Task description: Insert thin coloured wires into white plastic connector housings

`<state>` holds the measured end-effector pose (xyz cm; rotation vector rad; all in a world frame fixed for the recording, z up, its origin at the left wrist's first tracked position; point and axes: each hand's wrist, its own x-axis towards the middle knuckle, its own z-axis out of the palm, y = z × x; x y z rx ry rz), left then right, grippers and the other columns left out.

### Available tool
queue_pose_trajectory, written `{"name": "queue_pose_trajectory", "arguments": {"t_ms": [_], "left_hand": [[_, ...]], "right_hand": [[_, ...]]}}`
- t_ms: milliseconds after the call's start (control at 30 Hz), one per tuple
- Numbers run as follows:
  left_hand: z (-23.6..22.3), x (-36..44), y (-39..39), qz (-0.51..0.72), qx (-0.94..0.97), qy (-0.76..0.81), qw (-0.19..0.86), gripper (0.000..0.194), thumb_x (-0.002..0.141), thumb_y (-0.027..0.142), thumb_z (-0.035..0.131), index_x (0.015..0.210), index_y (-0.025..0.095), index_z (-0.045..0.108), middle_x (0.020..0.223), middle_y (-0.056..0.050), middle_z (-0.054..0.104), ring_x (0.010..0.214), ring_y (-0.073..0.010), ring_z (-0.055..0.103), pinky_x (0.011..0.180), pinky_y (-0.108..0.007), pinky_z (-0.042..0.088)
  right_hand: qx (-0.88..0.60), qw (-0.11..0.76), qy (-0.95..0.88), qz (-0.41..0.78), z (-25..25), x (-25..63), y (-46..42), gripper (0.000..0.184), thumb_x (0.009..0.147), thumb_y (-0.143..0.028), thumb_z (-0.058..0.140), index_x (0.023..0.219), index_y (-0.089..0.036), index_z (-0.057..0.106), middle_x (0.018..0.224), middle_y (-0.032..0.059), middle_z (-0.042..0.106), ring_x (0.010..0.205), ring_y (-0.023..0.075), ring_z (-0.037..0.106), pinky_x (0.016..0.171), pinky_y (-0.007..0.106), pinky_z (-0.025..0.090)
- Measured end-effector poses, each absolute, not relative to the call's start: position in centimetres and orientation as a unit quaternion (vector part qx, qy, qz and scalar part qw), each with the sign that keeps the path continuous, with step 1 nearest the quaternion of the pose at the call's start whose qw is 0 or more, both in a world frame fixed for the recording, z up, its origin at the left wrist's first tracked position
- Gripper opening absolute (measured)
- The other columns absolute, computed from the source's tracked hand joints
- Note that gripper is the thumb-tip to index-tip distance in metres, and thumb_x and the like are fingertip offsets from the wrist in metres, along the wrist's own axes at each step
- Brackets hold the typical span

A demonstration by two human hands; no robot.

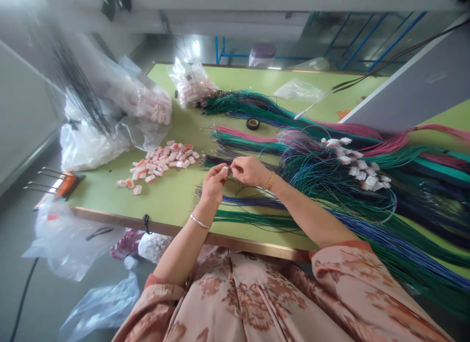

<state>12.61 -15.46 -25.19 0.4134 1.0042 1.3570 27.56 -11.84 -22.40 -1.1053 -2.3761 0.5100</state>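
Note:
My left hand [214, 184] is pinched shut on a small white connector [225, 171] just above the green table [172, 195]. Close beside it on the right, my right hand [249, 169] is closed, its fingertips pinching a thin wire at that connector. Bundles of green, blue and pink wires [330, 185] spread across the table to the right of both hands. A loose pile of small white and red connectors [157, 163] lies to the left of my left hand.
Clear plastic bags of connectors [147, 104] sit at the far left, another bag [193, 85] further back. A roll of tape [253, 124] lies mid-table. Wired white connectors [358, 163] rest on the bundles at right. A grey panel [411, 87] leans at back right.

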Motion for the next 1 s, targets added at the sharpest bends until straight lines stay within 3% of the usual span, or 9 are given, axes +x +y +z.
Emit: {"name": "queue_pose_trajectory", "arguments": {"t_ms": [300,433,533,733,1000], "left_hand": [[-24.8,13.0,-16.0,0.578,0.227,0.494,0.609,0.021,0.059,0.014,0.081,0.076,0.014,0.069,0.064,0.001,0.062,0.060,-0.0067,0.051,0.064,-0.024,0.037],[-24.3,12.9,-15.6,0.578,0.218,0.460,0.638,0.023,0.062,0.018,0.081,0.080,0.015,0.068,0.072,0.000,0.065,0.064,-0.0072,0.055,0.066,-0.024,0.040],[-24.3,12.6,-15.2,0.580,0.215,0.444,0.648,0.023,0.061,0.018,0.081,0.080,0.015,0.067,0.073,0.000,0.065,0.064,-0.0067,0.054,0.066,-0.023,0.040],[-25.1,12.5,-15.2,0.580,0.194,0.439,0.658,0.024,0.062,0.018,0.080,0.082,0.014,0.067,0.075,-0.002,0.066,0.065,-0.0072,0.055,0.068,-0.024,0.042],[-25.3,12.6,-15.1,0.570,0.194,0.445,0.662,0.022,0.063,0.017,0.079,0.083,0.014,0.069,0.078,-0.003,0.066,0.066,-0.0076,0.055,0.071,-0.025,0.043]], "right_hand": [[-0.442,0.176,-0.867,0.146,-22.2,26.9,-12.5,0.015,0.079,-0.021,0.052,0.073,-0.016,0.064,0.073,0.0074,0.068,0.063,0.0157,0.053,0.060,0.027,0.031],[-0.434,0.220,-0.844,0.227,-20.7,28.6,-9.1,0.019,0.082,-0.026,0.053,0.079,-0.015,0.069,0.070,0.0036,0.068,0.061,0.0131,0.053,0.060,0.024,0.035],[-0.532,0.255,-0.786,0.182,-20.4,29.8,-4.7,0.024,0.084,-0.026,0.052,0.088,-0.014,0.072,0.080,0.0060,0.072,0.070,0.0151,0.059,0.066,0.025,0.040],[-0.645,0.130,-0.747,0.098,-23.2,30.1,1.2,0.021,0.081,-0.026,0.058,0.091,-0.018,0.076,0.094,0.0089,0.074,0.085,0.0210,0.063,0.076,0.029,0.044],[-0.633,0.075,-0.766,0.081,-24.2,29.6,1.9,0.020,0.086,-0.025,0.056,0.094,-0.016,0.073,0.105,0.0141,0.072,0.091,0.0236,0.062,0.078,0.031,0.044]]}}
